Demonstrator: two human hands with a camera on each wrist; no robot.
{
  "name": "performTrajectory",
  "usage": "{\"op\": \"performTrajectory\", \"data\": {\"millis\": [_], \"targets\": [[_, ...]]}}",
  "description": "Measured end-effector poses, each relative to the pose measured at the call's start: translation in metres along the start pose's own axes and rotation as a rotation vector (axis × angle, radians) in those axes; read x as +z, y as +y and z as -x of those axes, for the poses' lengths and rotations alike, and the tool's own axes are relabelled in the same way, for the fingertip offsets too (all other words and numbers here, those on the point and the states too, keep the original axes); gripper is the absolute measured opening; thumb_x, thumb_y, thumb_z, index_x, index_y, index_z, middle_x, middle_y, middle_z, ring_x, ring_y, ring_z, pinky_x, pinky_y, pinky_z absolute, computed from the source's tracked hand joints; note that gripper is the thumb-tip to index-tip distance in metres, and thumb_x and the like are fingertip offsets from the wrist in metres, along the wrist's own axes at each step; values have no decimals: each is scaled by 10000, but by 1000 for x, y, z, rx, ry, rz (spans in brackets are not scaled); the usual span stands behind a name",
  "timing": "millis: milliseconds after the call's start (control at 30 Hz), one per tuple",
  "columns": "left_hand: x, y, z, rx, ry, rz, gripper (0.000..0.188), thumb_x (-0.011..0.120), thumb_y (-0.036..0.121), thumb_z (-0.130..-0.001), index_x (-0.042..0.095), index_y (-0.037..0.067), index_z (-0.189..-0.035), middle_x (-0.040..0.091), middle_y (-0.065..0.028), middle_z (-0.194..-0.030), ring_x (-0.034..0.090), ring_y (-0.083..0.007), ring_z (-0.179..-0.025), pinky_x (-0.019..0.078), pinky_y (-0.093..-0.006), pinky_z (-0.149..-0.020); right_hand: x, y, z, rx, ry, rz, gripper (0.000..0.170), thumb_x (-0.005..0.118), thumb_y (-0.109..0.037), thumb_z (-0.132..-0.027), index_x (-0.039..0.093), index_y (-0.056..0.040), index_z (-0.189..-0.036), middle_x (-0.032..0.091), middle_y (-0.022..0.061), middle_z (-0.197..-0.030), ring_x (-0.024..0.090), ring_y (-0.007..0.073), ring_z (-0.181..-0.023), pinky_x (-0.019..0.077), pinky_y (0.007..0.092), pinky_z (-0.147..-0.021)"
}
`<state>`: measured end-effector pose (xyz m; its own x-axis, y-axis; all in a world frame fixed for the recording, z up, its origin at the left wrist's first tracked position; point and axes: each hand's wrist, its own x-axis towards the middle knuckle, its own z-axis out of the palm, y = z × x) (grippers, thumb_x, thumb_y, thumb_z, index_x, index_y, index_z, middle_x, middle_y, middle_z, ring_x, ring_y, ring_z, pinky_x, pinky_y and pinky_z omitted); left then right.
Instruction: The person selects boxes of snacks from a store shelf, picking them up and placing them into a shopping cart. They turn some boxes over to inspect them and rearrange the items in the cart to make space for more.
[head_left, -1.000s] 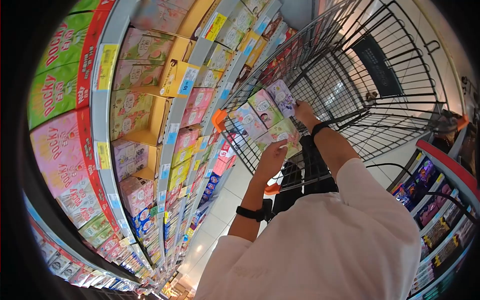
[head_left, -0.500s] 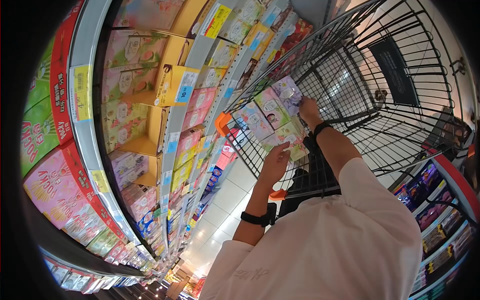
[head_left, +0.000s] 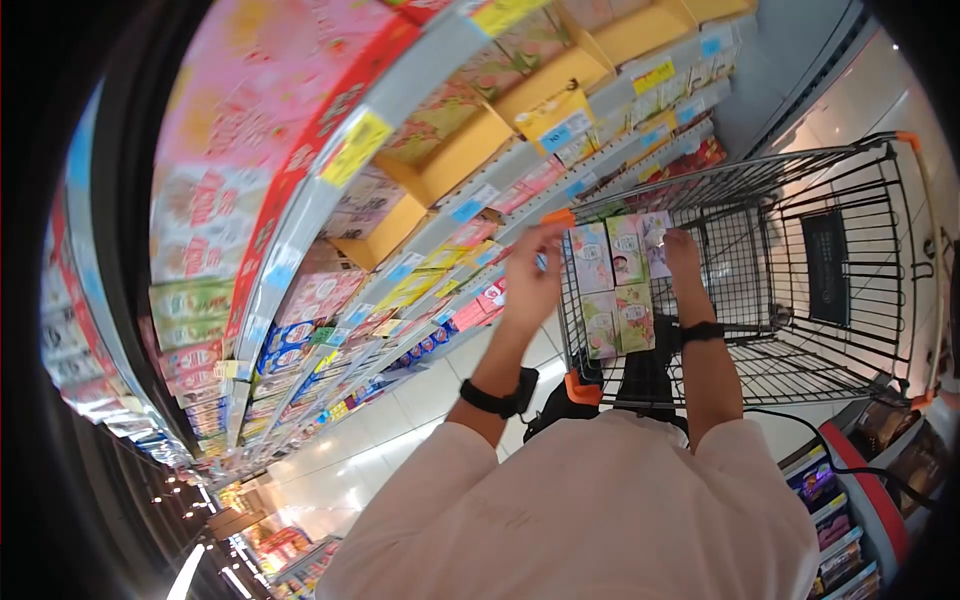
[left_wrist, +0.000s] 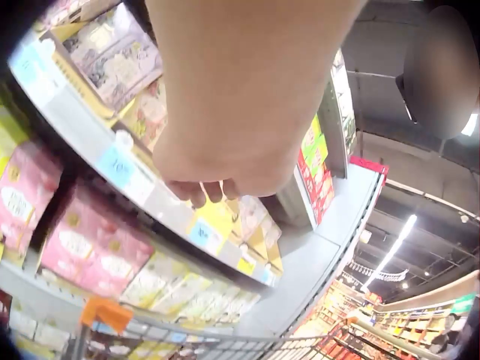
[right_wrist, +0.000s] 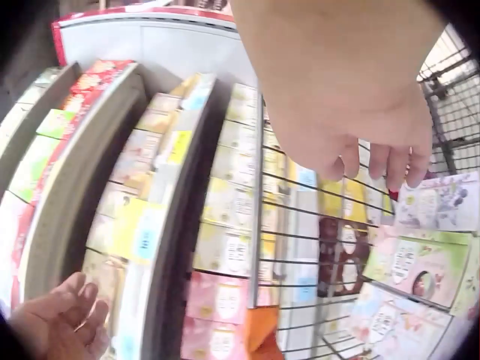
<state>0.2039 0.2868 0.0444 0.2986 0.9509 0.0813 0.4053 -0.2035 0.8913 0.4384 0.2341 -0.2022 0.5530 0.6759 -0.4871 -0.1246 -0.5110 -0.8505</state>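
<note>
In the head view my left hand (head_left: 535, 280) is raised beside the cart's near corner, blurred, with nothing in it. Its fingers look loose and slightly bent in the right wrist view, in front of the shelf. Over the cart, my right hand (head_left: 684, 262) reaches down with its fingertips right at the edge of a purple box (right_wrist: 439, 201). That box lies with a pink-and-green box (head_left: 627, 250), a pale blue-and-pink box (head_left: 591, 255) and green boxes (head_left: 635, 318), side by side in the cart's near end.
The wire shopping cart (head_left: 840, 384) has orange corners (head_left: 582, 388) and stands ahead of me. Snack shelves (head_left: 400, 270) with several boxes and price tags run along the left. At lower right is another snack rack (head_left: 845, 490) with a red edge.
My left hand has left the green boxes and moved up and left toward the shelf. My right hand stays by the purple box. The head view has turned, shifting the cart.
</note>
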Motion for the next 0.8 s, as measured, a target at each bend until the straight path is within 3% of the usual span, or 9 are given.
{"op": "performTrajectory", "data": {"millis": [100, 167, 267, 367, 400, 467, 567, 633, 800], "targets": [[-64, 16, -28, 326, 198, -207, 283, 534, -42, -807, 632, 35, -1061, 626, -151, -959, 610, -308, -847, 482, -377, -789, 1, -83, 58, -4, -60, -226, 258, 592, -156, -892, 642, -58, -1125, 651, 36, -888, 640, 139, -824, 467, 271, -655], [-105, 28, -45, 566, 297, -480, 252, 556, 23, -814, 636, 44, -1053, 626, -167, -973, 604, -354, -865, 462, -445, -802, 3, -122, 96, -69, -80, -260, 258, 605, -181, -898, 640, -62, -1125, 651, 31, -907, 642, 137, -821, 468, 274, -661], [-150, 44, -60, 615, 430, -744, 221, 581, 85, -818, 638, 41, -1027, 635, -189, -938, 600, -368, -869, 444, -484, -794, 4, -160, 148, -175, -154, -280, 271, 619, -225, -910, 637, -72, -1133, 649, 25, -925, 644, 133, -815, 470, 275, -668], [-191, 24, -71, 365, 325, -813, 219, 551, 132, -856, 621, 13, -1026, 631, -211, -842, 600, -390, -826, 454, -487, -729, -2, -157, 177, -337, -251, -228, 286, 598, -220, -921, 626, -67, -1161, 649, 31, -923, 646, 143, -812, 480, 283, -693], [-205, 7, -77, 487, 267, -678, 228, 517, 142, -881, 619, 7, -1033, 642, -227, -893, 615, -401, -849, 468, -488, -721, -8, -153, 183, -364, -252, -101, 283, 581, -164, -908, 612, -61, -1169, 643, 36, -984, 629, 146, -867, 477, 290, -743], [-218, 18, -70, 388, 150, -674, 276, 510, 207, -914, 631, 5, -1057, 652, -243, -993, 628, -406, -911, 498, -480, -779, -17, -159, 208, -426, -174, 31, 307, 552, -86, -893, 583, -27, -1192, 635, 56, -1039, 612, 158, -906, 482, 308, -795], [-230, -13, -74, 262, 170, -889, 358, 497, 295, -939, 637, -34, -954, 643, -280, -870, 624, -442, -791, 483, -523, -699, -33, -173, 250, -419, -41, 23, 293, 556, -124, -919, 581, -4, -1185, 642, 79, -1003, 608, 162, -892, 489, 321, -802], [-233, -21, -74, 249, 166, -887, 370, 513, 287, -928, 603, -68, -876, 630, -287, -838, 611, -450, -767, 471, -531, -677, -41, -170, 266, -404, 19, 5, 287, 557, -143, -930, 583, 0, -1177, 646, 84, -994, 609, 162, -894, 491, 322, -803], [-226, -10, -63, 360, 190, -892, 331, 509, 260, -928, 607, -56, -915, 627, -273, -824, 611, -439, -775, 478, -511, -675, -44, -159, 279, -428, 46, -11, 294, 558, -204, -949, 593, -9, -1167, 654, 82, -966, 625, 168, -870, 500, 327, -788]]}}
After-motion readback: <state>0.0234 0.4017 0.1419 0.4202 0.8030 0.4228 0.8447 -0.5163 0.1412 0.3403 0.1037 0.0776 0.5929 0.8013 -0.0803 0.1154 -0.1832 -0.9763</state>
